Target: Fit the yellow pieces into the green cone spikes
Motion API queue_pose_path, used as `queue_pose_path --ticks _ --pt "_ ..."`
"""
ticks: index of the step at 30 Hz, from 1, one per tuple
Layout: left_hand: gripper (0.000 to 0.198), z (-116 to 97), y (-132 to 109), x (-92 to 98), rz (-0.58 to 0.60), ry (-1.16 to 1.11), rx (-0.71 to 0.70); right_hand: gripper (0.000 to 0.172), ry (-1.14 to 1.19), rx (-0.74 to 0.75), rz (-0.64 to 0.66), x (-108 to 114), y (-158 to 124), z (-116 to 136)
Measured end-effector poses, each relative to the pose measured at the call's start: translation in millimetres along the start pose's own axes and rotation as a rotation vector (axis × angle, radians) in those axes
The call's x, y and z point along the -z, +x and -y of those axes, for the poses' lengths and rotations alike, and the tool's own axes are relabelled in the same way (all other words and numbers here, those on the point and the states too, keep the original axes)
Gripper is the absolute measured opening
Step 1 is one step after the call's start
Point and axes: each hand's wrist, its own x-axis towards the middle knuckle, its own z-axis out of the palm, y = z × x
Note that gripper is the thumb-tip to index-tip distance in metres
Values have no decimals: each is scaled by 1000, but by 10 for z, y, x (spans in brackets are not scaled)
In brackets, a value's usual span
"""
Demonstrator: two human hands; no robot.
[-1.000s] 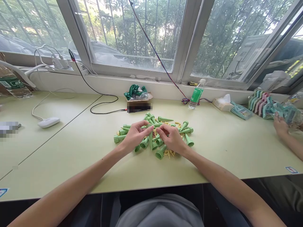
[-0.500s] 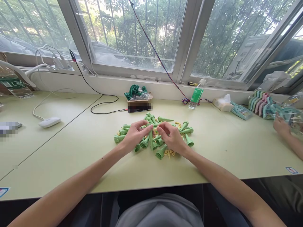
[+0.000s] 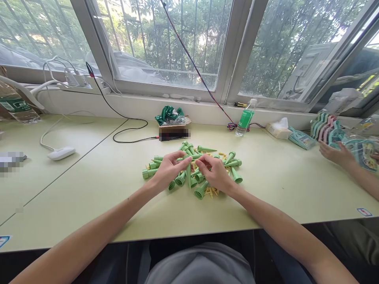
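— Shifted since the earlier frame: a co-worker's hand (image 3: 337,154), at the right of the frame, now extends further toward the centre, fingers stretched beside the hangers (image 3: 325,128). Your own hands show no noticeable movement.

— Noted. How does your left hand (image 3: 168,170) hold its piece?

— It is clamped on a green cone (image 3: 188,173) at the centre of the frame, thumb and fingers pinching near the wide end, narrow tip pointing down. That grip probably keeps the wide end steady and within reach of your other hand.

— And your right hand (image 3: 216,173)?

— Its thumb and fingertips are drawn in just beside the cone's wide end. Whether they pinch anything small cannot be told; your fingers hide it. Keeping both hands so near presumably lets you steady and see one spot.

— Surroundings?

— Loose cones (image 3: 237,175) lie around and below your hands, several mouths facing you. Yellow pieces (image 3: 212,192) are scattered among them, one cluster lying below your right hand. This central heap likely spares you long reaches across the table (image 3: 275,197).

— Rear items?

— One bottle (image 3: 245,120) stands right of upper centre, well apart from your heap, presumably to stay clear of your arms.
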Motion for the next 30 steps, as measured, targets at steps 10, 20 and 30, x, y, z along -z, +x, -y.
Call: queue_pose_path --ticks 10,20,30 --pt "31 2 -7 11 38 -27 -3 47 -49 -36 -32 -10 7 -32" --pt "38 2 13 3 -3 -67 -2 23 19 26 -5 -9 0 -2" --pt "32 -38 -22 3 32 39 -20 32 -5 31 4 -13 2 -23"
